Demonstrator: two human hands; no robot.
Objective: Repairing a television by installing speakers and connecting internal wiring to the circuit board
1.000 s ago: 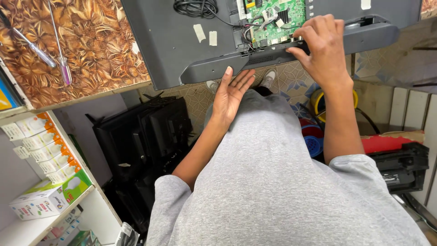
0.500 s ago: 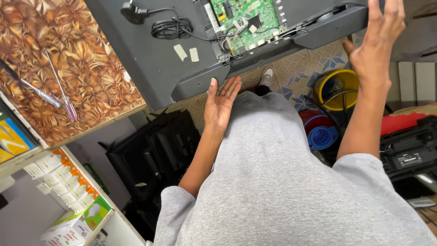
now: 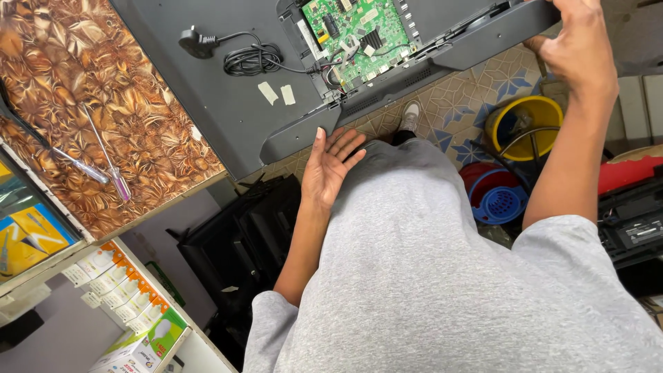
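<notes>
A grey television point(image 3: 228, 103) lies face down on a brown leaf-patterned table point(image 3: 76, 97). Its back is open and shows a green circuit board point(image 3: 352, 31). My left hand point(image 3: 331, 169) is open, palm up, with the fingertips just under the television's near edge. My right hand point(image 3: 577, 48) grips the right end of the dark lower frame strip point(image 3: 476, 34), thumb beneath it. Part of its fingers is cut off by the top of the view. A coiled black power cord with plug point(image 3: 242, 55) rests on the back panel.
Two screwdrivers point(image 3: 103, 166) lie on the table at the left. On the tiled floor stand a yellow bucket point(image 3: 525, 121) and a blue-and-red bucket point(image 3: 494, 197). Dark equipment point(image 3: 242, 235) sits under the table, small boxes point(image 3: 117, 290) on a shelf, and a black device point(image 3: 635, 221) at the right.
My right hand has slid from the middle of the frame strip out to its right end. My left hand stays open under the near edge.
</notes>
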